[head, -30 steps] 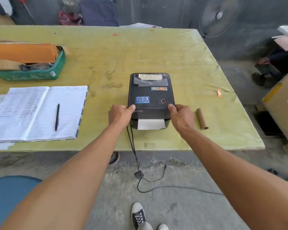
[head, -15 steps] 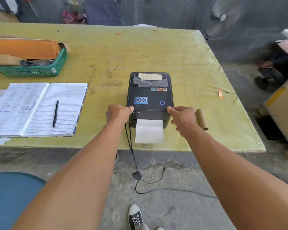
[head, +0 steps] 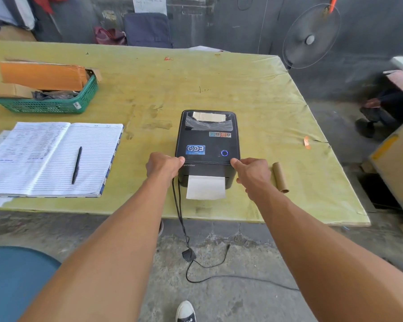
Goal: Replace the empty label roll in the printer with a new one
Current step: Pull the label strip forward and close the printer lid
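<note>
A black label printer (head: 207,140) sits closed near the front edge of the yellow-green table (head: 254,101). Its round button glows blue. A blank white label strip (head: 206,187) sticks out of the front slot. My left hand (head: 163,165) grips the printer's front left corner, thumb on the lid. My right hand (head: 251,173) holds the front right corner the same way. An empty brown cardboard core (head: 280,177) lies on the table just right of my right hand.
An open ruled notebook (head: 56,156) with a black pen (head: 76,165) lies at the left. Behind it stands a green basket (head: 56,104) with cardboard pieces. The printer's black cable (head: 184,228) hangs to the floor. A fan (head: 311,37) and a carton (head: 398,163) stand at the right.
The label strip has fed further out of the front slot, and the button turned from red to blue. Both hands have stayed on the printer's front corners.
</note>
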`<action>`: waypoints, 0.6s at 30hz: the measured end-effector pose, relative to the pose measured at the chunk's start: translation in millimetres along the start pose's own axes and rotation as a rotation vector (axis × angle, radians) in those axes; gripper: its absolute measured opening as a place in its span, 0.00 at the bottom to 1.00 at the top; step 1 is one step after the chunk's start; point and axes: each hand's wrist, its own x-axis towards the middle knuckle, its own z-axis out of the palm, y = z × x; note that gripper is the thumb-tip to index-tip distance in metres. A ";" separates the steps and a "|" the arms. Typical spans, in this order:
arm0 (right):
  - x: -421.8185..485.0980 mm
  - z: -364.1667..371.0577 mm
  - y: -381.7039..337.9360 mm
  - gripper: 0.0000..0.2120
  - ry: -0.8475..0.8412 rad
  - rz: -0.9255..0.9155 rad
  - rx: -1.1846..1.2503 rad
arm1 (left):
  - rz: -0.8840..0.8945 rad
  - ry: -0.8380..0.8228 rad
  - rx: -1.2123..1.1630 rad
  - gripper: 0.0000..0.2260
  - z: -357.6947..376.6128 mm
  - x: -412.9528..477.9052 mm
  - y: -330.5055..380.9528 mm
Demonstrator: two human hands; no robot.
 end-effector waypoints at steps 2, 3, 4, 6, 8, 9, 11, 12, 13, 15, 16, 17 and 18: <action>-0.7 0.7 0.1 0.14 0.008 0.002 -0.002 | 0.020 0.003 0.004 0.22 -0.7 -0.2 -0.2; -1.0 0.9 0.1 0.15 0.011 0.004 -0.004 | 0.020 0.007 0.008 0.23 -1.2 -0.4 -0.6; -0.8 1.2 0.1 0.15 0.013 0.005 -0.005 | 0.023 0.004 0.010 0.23 -1.0 -1.4 -0.3; -0.5 1.7 0.4 0.15 0.014 0.002 -0.004 | 0.011 0.006 0.003 0.22 -0.2 -2.3 -0.2; -0.3 1.7 0.7 0.14 0.014 -0.001 -0.014 | -0.040 0.017 -0.008 0.21 1.9 -3.1 0.5; -0.2 1.7 0.7 0.14 0.012 0.000 -0.019 | -0.065 0.022 -0.010 0.21 2.7 -4.5 1.2; 0.8 1.2 0.6 0.13 0.006 0.008 -0.015 | -0.079 0.019 -0.008 0.20 4.2 -7.0 2.2; 1.5 0.8 0.4 0.13 0.004 0.013 -0.011 | -0.072 0.021 0.001 0.19 4.7 -7.6 2.5; 2.0 0.6 0.2 0.13 0.001 0.019 -0.007 | -0.063 0.029 0.013 0.18 4.1 -7.6 2.4; 2.2 0.7 0.1 0.13 -0.003 0.027 -0.006 | -0.055 0.036 0.019 0.17 3.0 -7.8 2.4; 2.5 0.8 0.3 0.14 -0.003 0.028 -0.004 | -0.052 0.038 0.018 0.17 2.3 -8.1 2.4; 3.0 0.9 0.7 0.15 -0.002 0.028 -0.001 | -0.049 0.040 0.020 0.17 2.0 -8.8 2.7; 3.5 0.8 0.7 0.16 -0.004 0.026 0.003 | -0.047 0.039 0.022 0.16 1.5 -9.4 2.9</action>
